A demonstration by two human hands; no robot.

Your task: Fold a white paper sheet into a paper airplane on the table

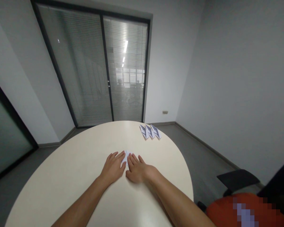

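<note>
A small white piece of paper (126,156) lies on the round cream table (80,164), with a crease-like line down its middle. On its left part rest the fingers of my left hand (114,165), stretched out and spread. My right hand (136,167) lies flat over the paper's right part, fingers extended and pointing away from me. Both hands cover much of the sheet, so its full outline is hidden. Farther off, near the table's far right edge, three folded paper pieces (150,132) in white and grey-blue stand or lie in a row.
An office chair with a red-orange seat (217,209) and black armrest (238,178) stands to the right of the table. Beyond the table are glass doors with blinds (92,69) and a white wall (239,78) with a small outlet plate (165,112).
</note>
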